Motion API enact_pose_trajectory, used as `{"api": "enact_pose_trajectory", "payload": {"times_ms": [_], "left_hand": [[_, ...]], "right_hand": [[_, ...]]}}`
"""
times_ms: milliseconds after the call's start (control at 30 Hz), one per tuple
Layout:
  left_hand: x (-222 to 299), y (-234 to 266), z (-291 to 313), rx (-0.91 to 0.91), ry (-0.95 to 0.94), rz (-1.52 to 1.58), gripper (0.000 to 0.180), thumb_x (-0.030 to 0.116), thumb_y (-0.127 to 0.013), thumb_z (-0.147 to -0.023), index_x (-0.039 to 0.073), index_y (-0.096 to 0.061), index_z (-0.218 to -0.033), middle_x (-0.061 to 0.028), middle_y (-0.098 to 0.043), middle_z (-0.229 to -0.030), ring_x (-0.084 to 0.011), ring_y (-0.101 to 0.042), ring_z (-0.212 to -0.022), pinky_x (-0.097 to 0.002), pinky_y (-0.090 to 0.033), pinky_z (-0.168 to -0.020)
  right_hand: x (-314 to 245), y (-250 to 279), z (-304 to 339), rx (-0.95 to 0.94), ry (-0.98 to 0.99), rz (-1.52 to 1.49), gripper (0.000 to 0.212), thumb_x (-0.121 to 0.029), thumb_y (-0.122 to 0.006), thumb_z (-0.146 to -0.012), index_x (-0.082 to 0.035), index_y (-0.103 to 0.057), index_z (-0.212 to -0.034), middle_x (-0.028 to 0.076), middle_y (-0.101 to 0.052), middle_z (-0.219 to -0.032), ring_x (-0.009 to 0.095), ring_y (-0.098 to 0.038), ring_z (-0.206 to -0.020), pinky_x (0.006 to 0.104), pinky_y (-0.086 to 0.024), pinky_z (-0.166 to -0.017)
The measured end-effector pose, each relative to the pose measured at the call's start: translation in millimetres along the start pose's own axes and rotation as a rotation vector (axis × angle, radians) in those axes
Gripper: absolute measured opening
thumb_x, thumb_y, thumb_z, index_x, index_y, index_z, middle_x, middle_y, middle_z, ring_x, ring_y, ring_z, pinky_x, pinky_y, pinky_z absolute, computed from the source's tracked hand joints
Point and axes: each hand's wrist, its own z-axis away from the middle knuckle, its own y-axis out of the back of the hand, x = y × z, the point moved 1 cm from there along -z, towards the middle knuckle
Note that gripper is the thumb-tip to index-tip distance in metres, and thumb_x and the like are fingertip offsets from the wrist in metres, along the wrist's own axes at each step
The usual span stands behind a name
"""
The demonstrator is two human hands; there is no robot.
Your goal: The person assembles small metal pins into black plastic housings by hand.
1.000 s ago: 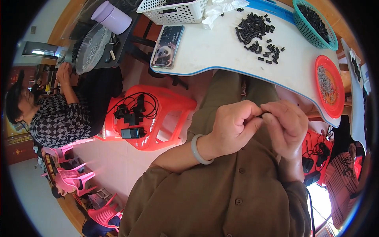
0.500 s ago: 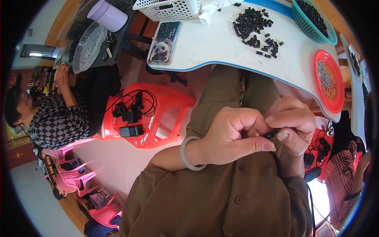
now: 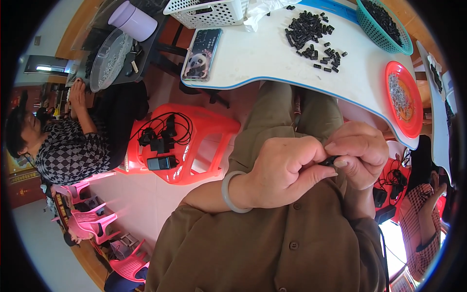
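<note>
Above my lap, my left hand (image 3: 291,170) and my right hand (image 3: 359,152) meet at their fingertips. Between them is a small black part (image 3: 331,160), pinched from both sides and mostly covered by thumbs and fingers. It looks like the short black cylindrical pieces (image 3: 311,29) heaped and scattered on the white table (image 3: 258,53) in front of me. Whether the right fingers also hold a tiny metal piece I cannot make out. At the table's right end lies a red plate (image 3: 412,114) of small silvery bits.
A phone (image 3: 203,53) and a white perforated basket (image 3: 209,18) sit on the table's left. A green basket (image 3: 379,36) of black pieces stands at the far right. Left of me, a red stool (image 3: 214,127) carries black adapters and cables (image 3: 163,141). Other people sit on both sides.
My left fingers have curled in and now close around the black part, with the back of the hand turned up more. On the right, the other person's arm has shifted.
</note>
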Motion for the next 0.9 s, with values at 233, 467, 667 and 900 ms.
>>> {"api": "enact_pose_trajectory", "payload": {"times_ms": [233,467,667,900], "left_hand": [[-2.4,-2.2,1.5,0.118,-0.081,-0.155,0.019,0.010,-0.075,-0.076,0.005,-0.057,-0.076,-0.0047,-0.057,-0.062,-0.0158,-0.052,-0.048,-0.0266,-0.037,-0.043],[-8.4,-4.8,3.7,0.202,-0.154,-0.253,0.018,0.011,-0.075,-0.076,0.004,-0.059,-0.078,-0.0060,-0.058,-0.064,-0.0187,-0.055,-0.051,-0.0286,-0.040,-0.045],[-8.6,-2.5,0.4,0.107,-0.087,-0.097,0.019,0.008,-0.074,-0.077,0.004,-0.056,-0.076,-0.0062,-0.057,-0.062,-0.0147,-0.053,-0.048,-0.0251,-0.038,-0.043],[-13.7,-3.3,4.5,0.112,-0.034,0.111,0.018,0.005,-0.073,-0.079,0.001,-0.056,-0.078,-0.0040,-0.060,-0.065,-0.0061,-0.052,-0.050,-0.0208,-0.037,-0.045]], "right_hand": [[-16.8,-2.7,-3.3,-0.006,-0.003,0.355,0.018,-0.007,-0.072,-0.071,0.001,-0.069,-0.087,0.011,-0.063,-0.072,0.021,-0.061,-0.061,0.0281,-0.048,-0.052],[-21.1,-8.1,-1.7,0.023,0.034,0.519,0.023,-0.004,-0.072,-0.068,0.001,-0.069,-0.090,0.011,-0.063,-0.073,0.021,-0.062,-0.063,0.0290,-0.049,-0.053],[-13.8,-3.0,-0.4,-0.047,-0.044,0.265,0.023,-0.007,-0.071,-0.071,0.002,-0.069,-0.093,0.012,-0.063,-0.077,0.020,-0.060,-0.064,0.0278,-0.047,-0.054],[-8.2,-16.0,2.6,0.147,-0.168,-0.084,0.042,-0.036,-0.063,-0.086,0.005,-0.067,-0.092,0.009,-0.059,-0.075,0.014,-0.054,-0.063,0.0260,-0.041,-0.055]]}}
